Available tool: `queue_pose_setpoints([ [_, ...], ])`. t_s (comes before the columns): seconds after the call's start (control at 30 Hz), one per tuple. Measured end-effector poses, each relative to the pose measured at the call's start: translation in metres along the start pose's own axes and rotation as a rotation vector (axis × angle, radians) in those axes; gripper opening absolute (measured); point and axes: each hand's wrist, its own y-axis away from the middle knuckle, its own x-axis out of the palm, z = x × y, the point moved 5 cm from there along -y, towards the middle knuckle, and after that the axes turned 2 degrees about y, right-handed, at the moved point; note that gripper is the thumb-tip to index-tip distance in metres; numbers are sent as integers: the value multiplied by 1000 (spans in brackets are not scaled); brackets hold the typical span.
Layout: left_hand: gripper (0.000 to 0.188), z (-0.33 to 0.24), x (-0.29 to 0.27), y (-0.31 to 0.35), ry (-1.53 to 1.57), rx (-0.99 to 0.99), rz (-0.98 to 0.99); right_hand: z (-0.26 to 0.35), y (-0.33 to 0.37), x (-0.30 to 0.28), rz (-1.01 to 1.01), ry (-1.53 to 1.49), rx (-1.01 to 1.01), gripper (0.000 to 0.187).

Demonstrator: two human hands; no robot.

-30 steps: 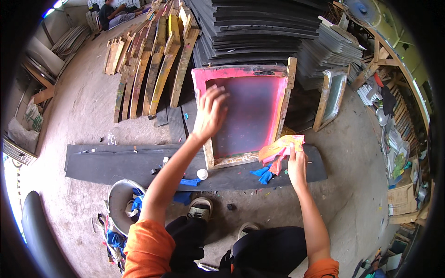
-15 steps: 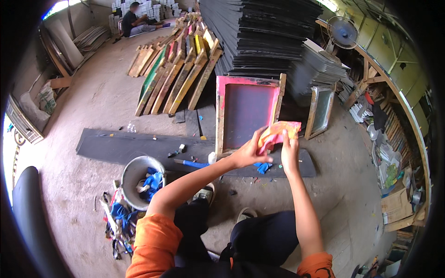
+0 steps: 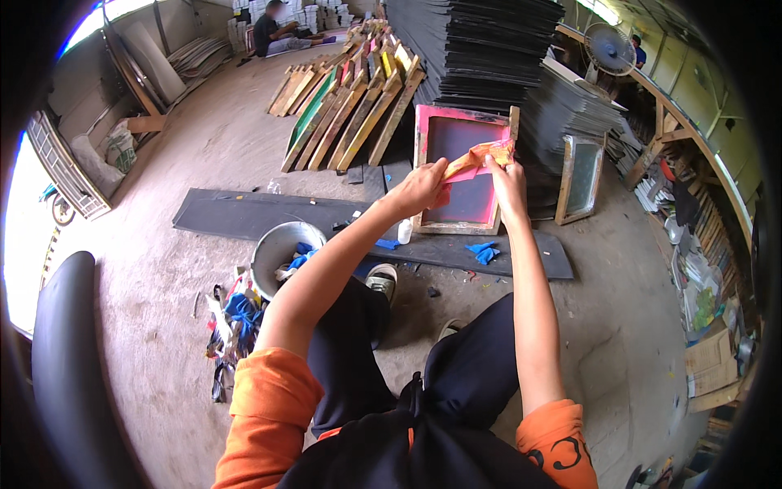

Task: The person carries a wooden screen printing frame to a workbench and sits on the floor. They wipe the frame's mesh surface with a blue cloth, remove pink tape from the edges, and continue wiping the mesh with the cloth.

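An orange and pink cloth (image 3: 471,158) is stretched and twisted between my two hands, held up in the air. Its left end is gripped by my left hand (image 3: 422,187), with a pink corner hanging below the fingers. My right hand (image 3: 509,181) closes on the other end. Behind the cloth a wooden-framed printing screen (image 3: 458,213) with pink-stained edges stands upright, partly covered by my hands. At its foot are a small white bottle (image 3: 405,231) and a crumpled blue rag (image 3: 484,253), lying on a long dark board (image 3: 244,213).
Left of my legs stands a grey bucket (image 3: 269,259) of rags, with a rag heap (image 3: 236,314) beside it. Leaning wooden frames (image 3: 358,114), a tall stack of black sheets (image 3: 489,57) and a smaller glazed frame (image 3: 580,181) stand beyond. A person (image 3: 273,33) sits far back.
The cloth went from loosely bunched to pulled out lengthwise between my hands. Both arms now reach farther forward, and the view has shifted.
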Motion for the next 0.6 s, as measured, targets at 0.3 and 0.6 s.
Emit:
queue_pose_setpoints([
  [0.3,17,-9,-31,29,-494,295,-31,-4,-2,29,378,-188,303,28],
  [0.6,9,22,-57,57,-479,256,-13,-28,-7,74,649,-686,545,34],
])
